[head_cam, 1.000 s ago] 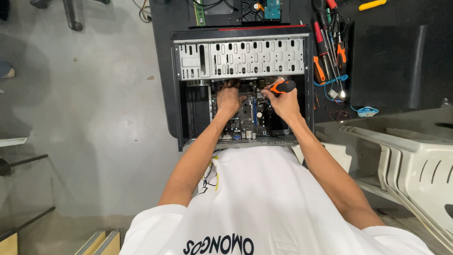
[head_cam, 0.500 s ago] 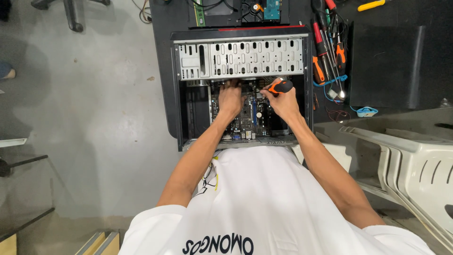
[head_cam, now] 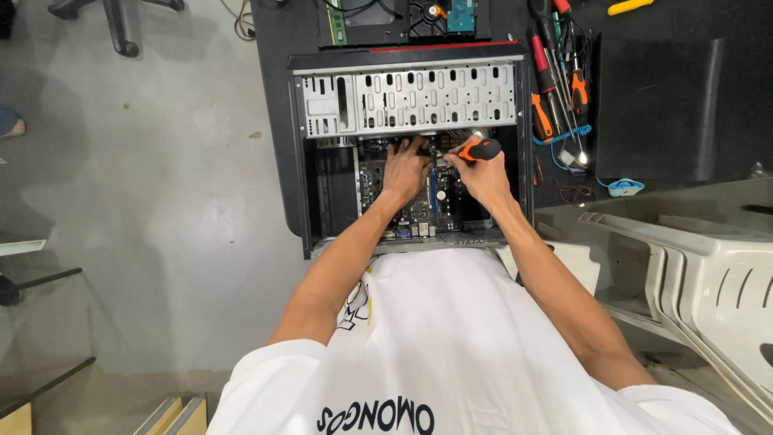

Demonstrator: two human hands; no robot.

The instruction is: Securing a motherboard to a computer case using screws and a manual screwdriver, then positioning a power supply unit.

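Grey concrete floor (head_cam: 161,185) lies left of the open computer case (head_cam: 407,145). Our left hand (head_cam: 405,167) presses spread on the motherboard (head_cam: 419,201); our right hand (head_cam: 483,173) pinches an orange-handled screwdriver (head_cam: 475,151), seemingly working a screw, which needs steady alignment.

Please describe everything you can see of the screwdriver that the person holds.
The screwdriver has a thick orange and black handle, probably plastic or rubber. The right hand grips it, so the shaft and tip are hidden. It lies nearly level, handle pointing right, inside the open computer case, near the perforated metal drive cage.
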